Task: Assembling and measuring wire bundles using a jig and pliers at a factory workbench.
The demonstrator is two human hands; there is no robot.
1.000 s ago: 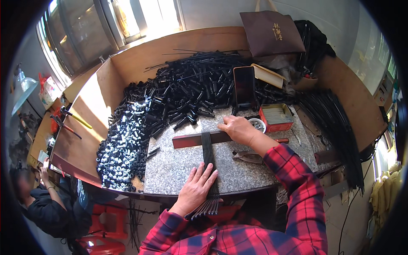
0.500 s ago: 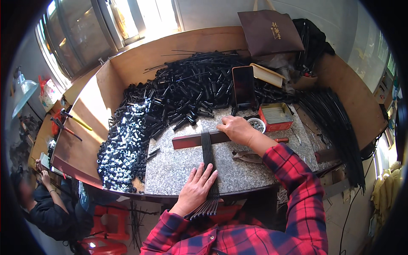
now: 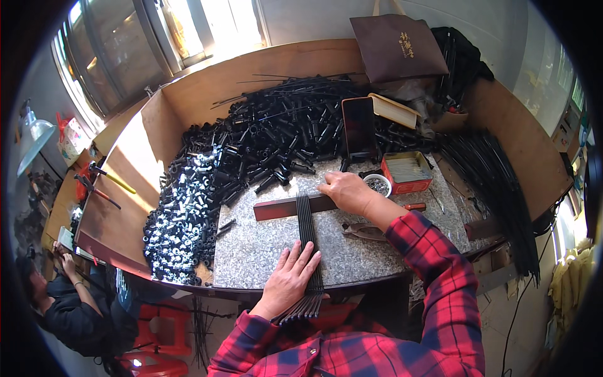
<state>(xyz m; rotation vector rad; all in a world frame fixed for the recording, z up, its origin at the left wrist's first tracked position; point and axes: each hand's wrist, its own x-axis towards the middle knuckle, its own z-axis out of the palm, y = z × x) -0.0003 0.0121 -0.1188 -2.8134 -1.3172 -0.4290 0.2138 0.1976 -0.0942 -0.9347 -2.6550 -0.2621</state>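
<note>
Several thin black rods (image 3: 305, 220) lie side by side, crossing over a dark red bar (image 3: 276, 209) on the speckled stone slab (image 3: 251, 257). My left hand (image 3: 293, 276) rests flat on the near part of the rods, fingers stretched out. Below it, their near ends fan out past the slab's edge. My right hand (image 3: 352, 191) is closed in a pinch over the bar's right end; what its fingertips hold is too small to make out. Beside that hand stands a small white bowl (image 3: 379, 183) of tiny metal pieces. Pliers (image 3: 364, 231) lie below the right wrist.
Black tubular parts (image 3: 276, 125) are heaped behind and left of the slab. A phone (image 3: 359, 129) leans upright by a red box (image 3: 408, 173). Long black rods (image 3: 496, 188) hang over the right edge. Another person (image 3: 81, 308) sits at far left.
My right hand has shifted very slightly left, still pinched over the bar. My left hand stays on the rods.
</note>
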